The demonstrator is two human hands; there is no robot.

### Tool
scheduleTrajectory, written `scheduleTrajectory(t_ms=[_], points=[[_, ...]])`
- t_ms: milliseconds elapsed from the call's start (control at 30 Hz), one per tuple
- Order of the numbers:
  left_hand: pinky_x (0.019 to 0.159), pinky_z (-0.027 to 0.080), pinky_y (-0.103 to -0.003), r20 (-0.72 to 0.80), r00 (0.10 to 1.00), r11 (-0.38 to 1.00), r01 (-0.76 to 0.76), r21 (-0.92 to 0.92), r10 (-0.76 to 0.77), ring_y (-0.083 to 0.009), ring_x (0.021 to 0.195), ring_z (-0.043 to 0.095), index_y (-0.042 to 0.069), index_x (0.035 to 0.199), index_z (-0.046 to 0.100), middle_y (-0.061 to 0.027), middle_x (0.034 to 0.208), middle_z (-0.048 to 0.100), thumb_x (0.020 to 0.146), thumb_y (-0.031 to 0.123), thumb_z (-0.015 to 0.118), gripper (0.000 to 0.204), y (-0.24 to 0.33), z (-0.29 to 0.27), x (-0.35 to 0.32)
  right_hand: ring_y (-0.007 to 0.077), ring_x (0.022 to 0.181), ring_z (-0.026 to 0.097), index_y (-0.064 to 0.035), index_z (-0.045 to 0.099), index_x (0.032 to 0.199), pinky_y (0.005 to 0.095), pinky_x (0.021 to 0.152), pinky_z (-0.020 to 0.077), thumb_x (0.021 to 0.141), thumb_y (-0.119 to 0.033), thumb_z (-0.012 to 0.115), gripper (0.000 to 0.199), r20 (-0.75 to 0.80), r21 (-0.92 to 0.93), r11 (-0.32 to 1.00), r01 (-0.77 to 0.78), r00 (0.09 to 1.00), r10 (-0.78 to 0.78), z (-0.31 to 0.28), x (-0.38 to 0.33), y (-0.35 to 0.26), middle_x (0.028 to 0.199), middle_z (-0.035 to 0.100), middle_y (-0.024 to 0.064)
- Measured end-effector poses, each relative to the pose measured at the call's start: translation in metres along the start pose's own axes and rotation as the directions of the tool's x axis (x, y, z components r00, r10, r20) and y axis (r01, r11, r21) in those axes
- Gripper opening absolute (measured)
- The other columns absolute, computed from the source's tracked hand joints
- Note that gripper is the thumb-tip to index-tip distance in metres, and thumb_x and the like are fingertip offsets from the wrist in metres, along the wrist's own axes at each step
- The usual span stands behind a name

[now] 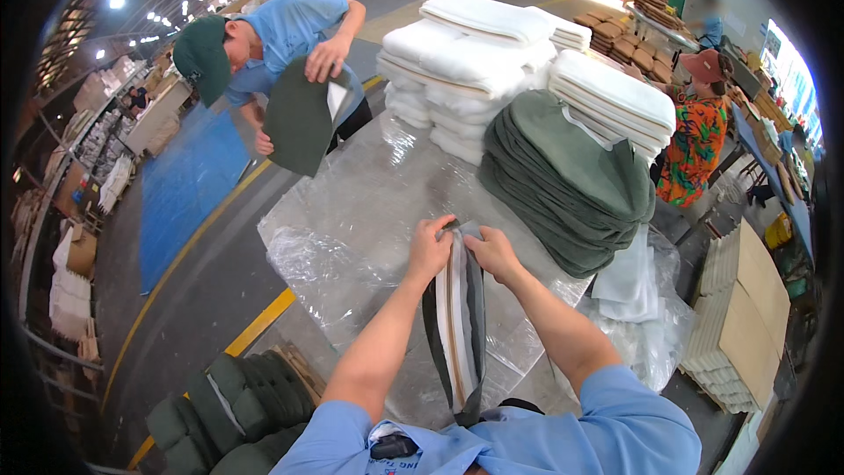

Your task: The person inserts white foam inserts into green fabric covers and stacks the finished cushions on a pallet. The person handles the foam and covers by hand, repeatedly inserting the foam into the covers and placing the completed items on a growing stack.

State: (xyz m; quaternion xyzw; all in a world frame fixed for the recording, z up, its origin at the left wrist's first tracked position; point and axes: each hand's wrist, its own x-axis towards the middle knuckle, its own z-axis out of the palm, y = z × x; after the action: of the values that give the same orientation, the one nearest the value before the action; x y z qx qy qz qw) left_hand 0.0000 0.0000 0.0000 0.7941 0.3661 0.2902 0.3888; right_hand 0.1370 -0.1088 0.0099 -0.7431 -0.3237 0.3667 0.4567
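Note:
Between my hands hangs a long dark green fabric cover (477, 334), its pale inside and a thin brown strip down the middle facing up. My left hand (431, 248) is closed on its far end at the left edge. On the opposite edge, my right hand (494, 253) grips the same end, thumb toward the middle. The cover's near end reaches down to my shirt. Beneath it lies a table covered in clear plastic sheet (343, 202). A tall stack of dark green covers (563, 185) stands just beyond my right hand.
Folded white padding (470, 44) is piled at the table's far side. Across the far left corner, a co-worker (281, 44) bends over a green cover (303, 119). Green cushions (229, 409) lie at lower left; stacked beige boards (743, 317) stand at right. Another person (699, 123) works beyond.

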Motion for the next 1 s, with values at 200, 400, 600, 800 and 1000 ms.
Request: scheduleTrajectory(t_ms=[200, 400, 600, 800, 1000], points=[[0.096, 0.051, -0.036, 0.068, 0.998, 0.997, 0.005, -0.077, 0.0, -0.0248, 0.104, 0.064, 0.015, 0.121, 0.079, -0.0105, 0.108, 0.064, 0.096, 0.019, 0.068, 0.028, 0.0, -0.001, 0.015, 0.0171, 0.076, 0.061, 0.0027, 0.073, 0.103, 0.0362, 0.068, 0.0493, 0.099, -0.028, 0.068, 0.031, 0.233, 0.012, 0.992, -0.127, 0.965, 0.12, -0.015, 0.024, -0.013, 0.086, 0.068, 0.0065], [0.091, 0.051, -0.031, 0.13, 0.989, 0.9, 0.124, -0.419, -0.076, -0.0144, 0.102, 0.061, 0.008, 0.125, 0.075, -0.0033, 0.111, 0.066, 0.106, 0.019, 0.062, 0.025, -0.007, 0.007, 0.02, 0.023, 0.074, 0.063, 0.0026, 0.072, 0.095, 0.0403, 0.069, 0.0503, 0.101, -0.037, 0.065, 0.04, 0.354, -0.295, 0.952, 0.078, 0.935, 0.033, -0.024, 0.028, -0.042, 0.079, 0.067, 0.0128], [0.093, 0.048, -0.024, 0.29, 0.938, 0.5, 0.347, -0.794, -0.19, -0.007, 0.103, 0.057, 0.005, 0.128, 0.069, 0.002, 0.116, 0.066, 0.109, 0.018, 0.057, 0.025, -0.018, 0.016, 0.016, 0.0393, 0.08, 0.068, 0.0003, 0.07, 0.095, 0.0503, 0.076, 0.0518, 0.103, -0.034, 0.058, 0.037, 0.471, -0.462, 0.759, 0.459, 0.852, -0.228, -0.014, 0.024, -0.041, 0.087, 0.07, 0.0221], [0.094, 0.044, -0.024, 0.16, 0.977, 0.337, 0.199, -0.92, -0.139, -0.0072, 0.104, 0.053, 0.004, 0.108, 0.07, -0.0022, 0.137, 0.058, 0.109, 0.014, 0.056, 0.018, -0.03, 0.025, -0.004, 0.0432, 0.088, 0.069, -0.0021, 0.067, 0.089, 0.0553, 0.08, 0.0521, 0.103, -0.03, 0.057, 0.033, 0.576, -0.51, 0.644, 0.57, 0.782, -0.236, -0.008, 0.016, -0.054, 0.089, 0.072, 0.0201], [0.1, 0.042, -0.026, 0.086, 0.992, 0.363, 0.116, -0.925, -0.096, -0.0088, 0.112, 0.054, 0.004, 0.101, 0.071, -0.0029, 0.142, 0.055, 0.108, 0.012, 0.057, 0.018, -0.039, 0.028, -0.013, 0.0425, 0.08, 0.066, -0.0008, 0.064, 0.085, 0.054, 0.073, 0.0501, 0.101, -0.025, 0.061, 0.029, 0.556, -0.433, 0.622, 0.653, 0.736, -0.386, -0.003, 0.001, -0.047, 0.082, 0.066, 0.0205]])
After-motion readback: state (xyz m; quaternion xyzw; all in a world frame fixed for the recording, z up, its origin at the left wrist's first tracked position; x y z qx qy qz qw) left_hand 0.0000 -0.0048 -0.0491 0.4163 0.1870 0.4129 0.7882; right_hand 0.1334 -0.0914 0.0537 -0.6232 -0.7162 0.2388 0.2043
